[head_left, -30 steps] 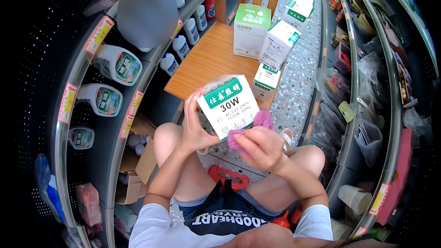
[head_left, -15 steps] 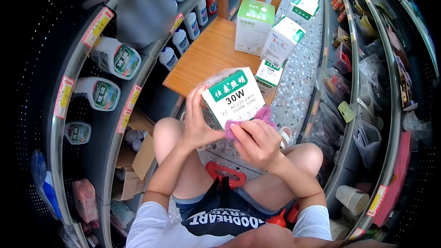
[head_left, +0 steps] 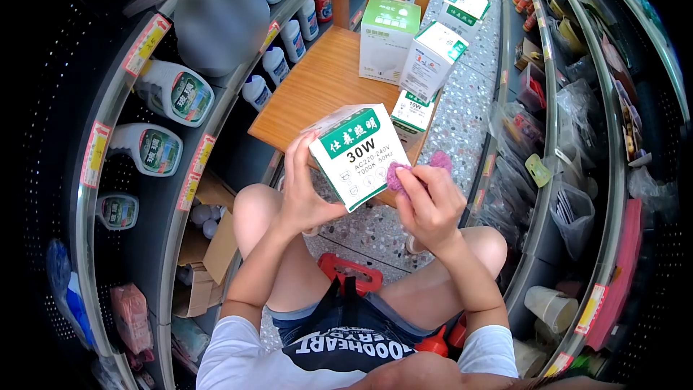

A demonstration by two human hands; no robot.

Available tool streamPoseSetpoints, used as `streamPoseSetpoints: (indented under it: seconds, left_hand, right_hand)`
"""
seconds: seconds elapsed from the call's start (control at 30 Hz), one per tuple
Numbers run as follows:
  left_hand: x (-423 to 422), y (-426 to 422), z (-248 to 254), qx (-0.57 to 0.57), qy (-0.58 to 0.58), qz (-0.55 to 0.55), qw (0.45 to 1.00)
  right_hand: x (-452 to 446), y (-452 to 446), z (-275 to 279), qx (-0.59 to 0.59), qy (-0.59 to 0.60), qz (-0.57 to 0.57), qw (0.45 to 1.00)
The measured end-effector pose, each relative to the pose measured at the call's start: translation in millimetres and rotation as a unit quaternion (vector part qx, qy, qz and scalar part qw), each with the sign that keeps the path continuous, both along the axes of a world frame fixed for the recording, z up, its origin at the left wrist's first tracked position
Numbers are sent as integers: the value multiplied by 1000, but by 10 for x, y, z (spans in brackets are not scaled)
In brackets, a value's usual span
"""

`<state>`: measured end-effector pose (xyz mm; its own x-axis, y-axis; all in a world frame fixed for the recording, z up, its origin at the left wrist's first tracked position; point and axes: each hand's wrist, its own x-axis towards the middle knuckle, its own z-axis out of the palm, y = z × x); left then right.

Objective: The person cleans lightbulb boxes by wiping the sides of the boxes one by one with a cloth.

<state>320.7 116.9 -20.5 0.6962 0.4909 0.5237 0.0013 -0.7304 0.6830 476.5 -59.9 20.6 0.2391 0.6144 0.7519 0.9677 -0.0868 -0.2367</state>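
Observation:
A white and green light bulb box (head_left: 359, 155) marked 30W is tilted in front of me, its printed face turned up. My left hand (head_left: 302, 191) grips it along the left side, with the thumb under the lower edge. My right hand (head_left: 432, 202) pinches a purple cloth (head_left: 399, 177) at the box's right edge; whether the cloth touches the box I cannot tell. Beyond them, a wooden chair (head_left: 310, 79) bears a larger green-topped box (head_left: 390, 40), a white box (head_left: 431, 61) and a small 10W box (head_left: 413, 110).
Shelves with spray bottles (head_left: 189, 94) and price tags line the left side. Bagged goods (head_left: 577, 112) fill the shelves on the right. A red plastic object (head_left: 351, 274) lies between my legs. An open cardboard carton (head_left: 206, 278) sits on the lower left shelf.
My right hand has moved right with the purple cloth, from the box's lower face to its right edge. The lower printed symbols now show. My left hand keeps its hold.

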Motion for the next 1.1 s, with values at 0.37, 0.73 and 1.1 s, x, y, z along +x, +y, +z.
streamPoseSetpoints:
  seconds: [0.37,0.73,1.1]
  left_hand:
    - [-58,67,-85,-54,-3,1,999]
    - [-52,46,-67,-78,-1,20,997]
    - [-68,41,-67,-58,5,20,998]
  right_hand:
    - [332,-117,-114,7,121,-104,987]
    - [617,-322,-286,-34,674,47,736]
    - [894,-628,-314,-45,780,105,616]
